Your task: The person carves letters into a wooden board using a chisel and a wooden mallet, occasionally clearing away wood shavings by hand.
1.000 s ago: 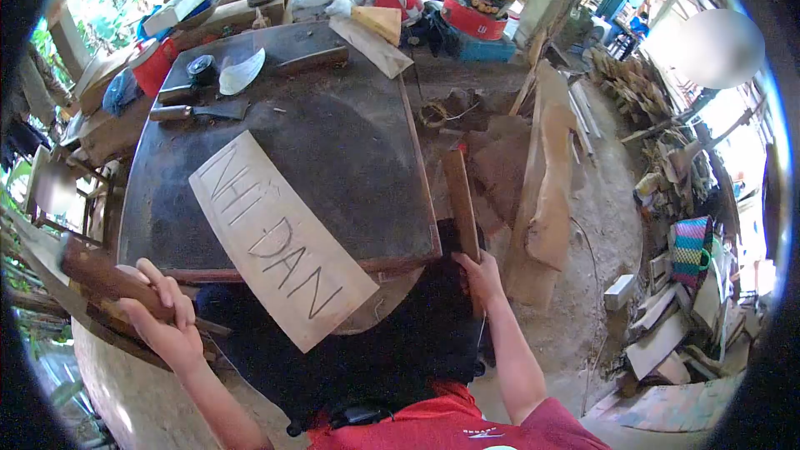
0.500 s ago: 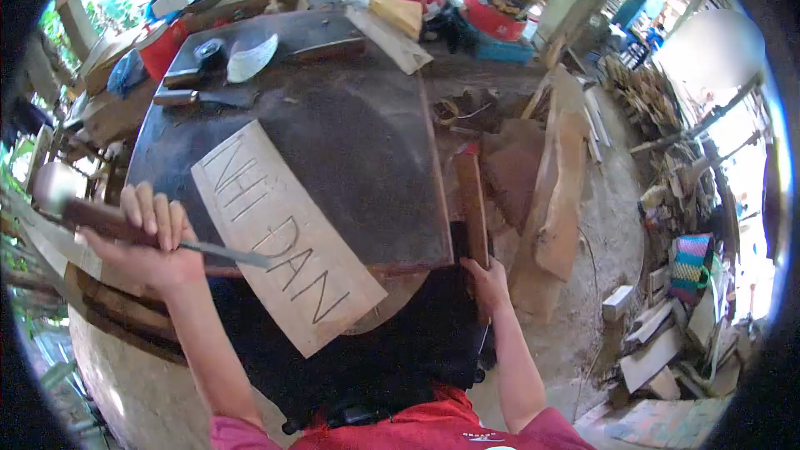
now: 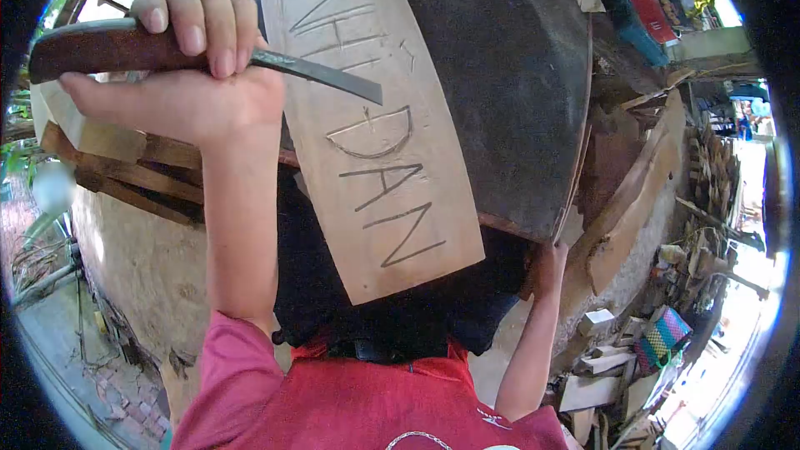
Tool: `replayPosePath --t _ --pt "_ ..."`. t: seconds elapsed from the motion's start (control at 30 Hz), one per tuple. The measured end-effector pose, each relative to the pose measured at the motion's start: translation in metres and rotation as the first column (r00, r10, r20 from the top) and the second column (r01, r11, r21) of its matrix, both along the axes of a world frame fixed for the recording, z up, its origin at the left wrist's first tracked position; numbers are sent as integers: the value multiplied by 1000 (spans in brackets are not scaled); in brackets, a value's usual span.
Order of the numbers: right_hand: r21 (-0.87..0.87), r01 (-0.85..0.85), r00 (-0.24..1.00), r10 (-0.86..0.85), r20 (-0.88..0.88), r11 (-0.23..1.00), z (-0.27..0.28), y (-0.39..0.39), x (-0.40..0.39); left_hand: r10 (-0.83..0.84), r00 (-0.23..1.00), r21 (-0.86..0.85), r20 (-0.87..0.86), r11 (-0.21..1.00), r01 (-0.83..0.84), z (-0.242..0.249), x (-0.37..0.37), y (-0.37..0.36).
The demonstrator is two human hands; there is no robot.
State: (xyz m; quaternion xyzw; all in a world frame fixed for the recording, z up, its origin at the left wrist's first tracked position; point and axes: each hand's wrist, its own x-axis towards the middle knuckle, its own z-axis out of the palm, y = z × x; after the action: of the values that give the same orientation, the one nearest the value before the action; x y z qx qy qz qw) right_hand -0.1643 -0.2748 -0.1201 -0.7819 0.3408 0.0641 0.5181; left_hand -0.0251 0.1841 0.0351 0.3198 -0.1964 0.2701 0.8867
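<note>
Left hand [image 3: 196, 75] grasps the wooden handle of a chisel [image 3: 321, 75], blade over the board's edge. Right hand [image 3: 547, 265] beside the table's corner; grip unclear. Lettered board [image 3: 379, 137] lies partly on the dark table [image 3: 508, 75], near end overhanging.

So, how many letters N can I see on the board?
2: the top N at the far end of the board, the bottom N at the near end. Both show whole.

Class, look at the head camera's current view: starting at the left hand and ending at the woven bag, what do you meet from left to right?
Left hand, lettered board, right hand, pale block, woven bag.
</note>
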Motion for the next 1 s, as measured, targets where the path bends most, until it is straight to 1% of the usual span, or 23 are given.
replayPosePath --t 0.03,0.1,0.17,0.2,0.23,0.33,0.43,0.53,0.63,0.73,0.83,0.93,1.0 --pt "21 5 1000 -5 -24 1000 2 1 -1 -20 1000 -3 1 1000 20 0 -2 -4" --pt "-181 -137 958 177 226 974 -34 -18 -6 -56 998 -15 -5 998 56 -1 -6 -11" --pt "-169 -141 961 176 215 975 -42 -27 -9 -85 996 -16 1 996 85 -4 -10 -14" --pt "-55 -77 993 82 83 995 -29 -26 -8 -97 995 -7 13 995 97 -6 -12 -15" --pt "49 5 998 -2 -59 999 -22 -26 -7 -109 994 2 27 994 109 -7 -14 -16" --pt "85 -81 996 77 49 993 -26 -30 -9 -24 1000 23 -16 999 25 -8 -28 -23" --pt "114 -81 995 73 72 990 -24 -31 -12 1 1000 29 -3 1000 -1 -11 -34 -27" --pt "140 -30 998 23 52 990 -24 -29 -11 -7 1000 22 17 1000 7 -11 -36 -31" --pt "122 -82 996 77 44 989 -19 -31 -13 -26 998 17 61 1000 25 -9 -33 -35" --pt "73 -45 999 45 5 996 -16 -24 -7 -12 998 70 61 998 8 -9 -33 -36" --pt "124 -66 998 64 16 990 -6 -15 -4 -16 999 76 52 997 12 -8 -35 -36" --pt "73 -115 993 113 21 991 -13 -23 -5 3 996 71 84 997 -9 -10 -35 -38" --pt "65 -75 996 72 49 995 -27 -30 -11 24 997 69 70 997 -29 -9 -35 -39"
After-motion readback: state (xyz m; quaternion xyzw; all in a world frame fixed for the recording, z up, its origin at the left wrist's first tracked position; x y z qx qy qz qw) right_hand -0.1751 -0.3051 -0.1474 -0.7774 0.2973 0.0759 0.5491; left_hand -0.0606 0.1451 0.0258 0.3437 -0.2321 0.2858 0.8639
